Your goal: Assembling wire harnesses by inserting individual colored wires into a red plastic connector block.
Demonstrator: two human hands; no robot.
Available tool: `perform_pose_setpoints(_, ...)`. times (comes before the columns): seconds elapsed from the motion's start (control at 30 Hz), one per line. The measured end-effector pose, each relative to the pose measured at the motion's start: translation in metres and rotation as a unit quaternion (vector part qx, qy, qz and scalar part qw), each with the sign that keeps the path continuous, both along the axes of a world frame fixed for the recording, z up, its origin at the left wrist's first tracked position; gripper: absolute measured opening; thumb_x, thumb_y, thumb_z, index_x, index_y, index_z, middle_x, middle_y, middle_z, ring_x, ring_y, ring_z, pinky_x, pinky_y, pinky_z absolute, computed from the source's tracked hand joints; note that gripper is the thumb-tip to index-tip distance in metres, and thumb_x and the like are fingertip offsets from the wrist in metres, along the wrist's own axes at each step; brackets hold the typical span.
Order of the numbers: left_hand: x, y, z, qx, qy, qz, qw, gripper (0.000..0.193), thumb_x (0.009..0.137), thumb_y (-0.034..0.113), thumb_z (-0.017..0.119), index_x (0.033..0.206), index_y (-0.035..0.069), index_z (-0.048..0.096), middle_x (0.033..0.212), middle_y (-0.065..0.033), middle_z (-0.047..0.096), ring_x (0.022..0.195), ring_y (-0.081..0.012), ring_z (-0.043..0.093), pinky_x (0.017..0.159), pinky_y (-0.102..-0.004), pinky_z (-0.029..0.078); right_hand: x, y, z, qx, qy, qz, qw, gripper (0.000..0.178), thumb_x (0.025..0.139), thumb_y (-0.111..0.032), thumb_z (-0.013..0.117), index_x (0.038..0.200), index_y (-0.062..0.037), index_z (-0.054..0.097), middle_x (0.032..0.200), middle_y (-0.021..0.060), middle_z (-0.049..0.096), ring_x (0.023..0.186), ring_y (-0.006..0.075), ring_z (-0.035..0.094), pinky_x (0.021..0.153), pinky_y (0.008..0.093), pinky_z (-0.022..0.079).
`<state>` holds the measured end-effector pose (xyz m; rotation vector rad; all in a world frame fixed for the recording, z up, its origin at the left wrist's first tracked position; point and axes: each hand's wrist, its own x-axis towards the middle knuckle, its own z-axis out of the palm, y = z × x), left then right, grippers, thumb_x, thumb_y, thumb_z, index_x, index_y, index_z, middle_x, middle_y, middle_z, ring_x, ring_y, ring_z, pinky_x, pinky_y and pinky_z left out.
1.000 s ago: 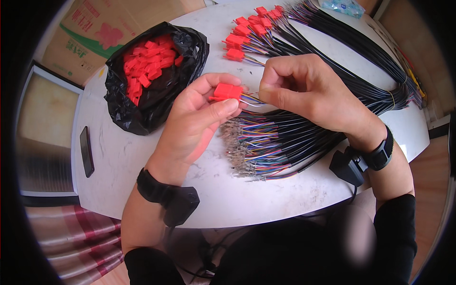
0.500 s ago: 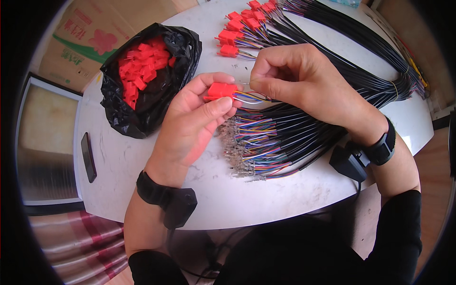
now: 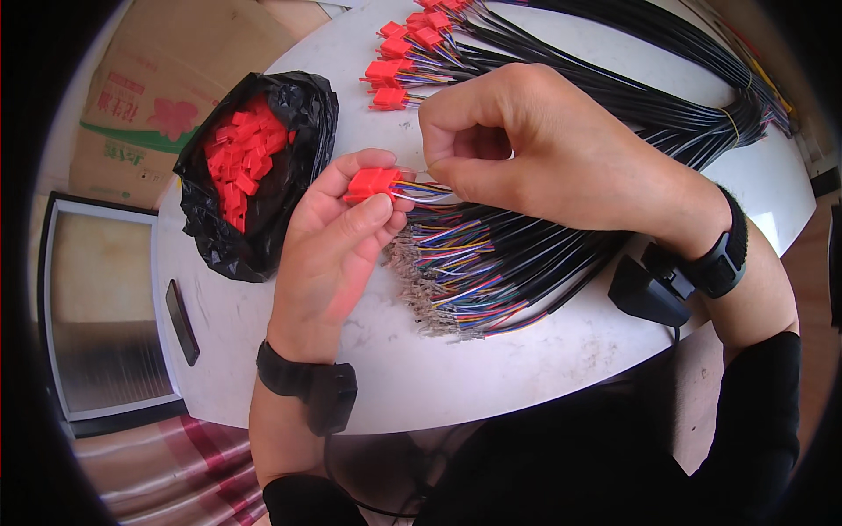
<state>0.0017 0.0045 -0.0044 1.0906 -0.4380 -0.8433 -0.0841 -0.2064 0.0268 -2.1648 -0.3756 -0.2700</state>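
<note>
The left grip (image 3: 329,232) pinches a red connector (image 3: 372,184); the right grip (image 3: 561,158), just beside it, pinches a thin wire (image 3: 417,170) above black cables (image 3: 553,245).

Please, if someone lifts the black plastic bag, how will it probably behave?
The black plastic bag would likely sag and change shape, since its thin sides are crumpled. The red connectors inside lie in a loose heap, so they would probably shift, and some might spill from the open mouth if it tips.

Smooth plastic connector (image 3: 370,182), glossy crinkled plastic bag (image 3: 274,200)
</note>
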Motion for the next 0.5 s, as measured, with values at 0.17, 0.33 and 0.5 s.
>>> perform_pose_setpoints(0.17,0.0004,0.0018,-0.0009,0.001,-0.002,0.008,1.000,0.039,0.087,0.003,0.061,0.124,0.000,0.049,0.109,-0.0105,0.060,0.095,-0.0132,0.059,0.086,-0.0257,0.047,0.0025,-0.0006,-0.0027,0.006,-0.023,0.004,1.000,0.011,0.077,0.004,0.059,0.071,0.0003,0.051,0.061,0.0016,0.047,0.057,0.0073,0.044,0.055,0.0241,0.039)
perform_pose_setpoints(0.33,-0.0001,0.0006,-0.0009,0.002,-0.006,0.015,1.000,0.040,0.088,0.004,0.062,0.125,-0.003,0.047,0.108,-0.0107,0.060,0.094,-0.0136,0.059,0.085,-0.0256,0.047,0.0018,0.0001,-0.0020,0.014,-0.007,0.003,1.000,0.011,0.077,0.003,0.058,0.070,0.0012,0.050,0.060,0.0024,0.044,0.057,0.0074,0.043,0.054,0.0250,0.038)
perform_pose_setpoints(0.5,-0.0018,0.0003,0.0016,0.006,-0.003,0.016,1.000,0.044,0.088,0.004,0.062,0.127,-0.004,0.046,0.106,-0.0099,0.061,0.093,-0.0137,0.060,0.085,-0.0254,0.047,0.0004,0.0030,-0.0015,0.032,-0.003,0.002,0.999,0.011,0.079,0.001,0.058,0.071,0.0010,0.051,0.060,0.0022,0.044,0.056,0.0076,0.043,0.053,0.0251,0.038)
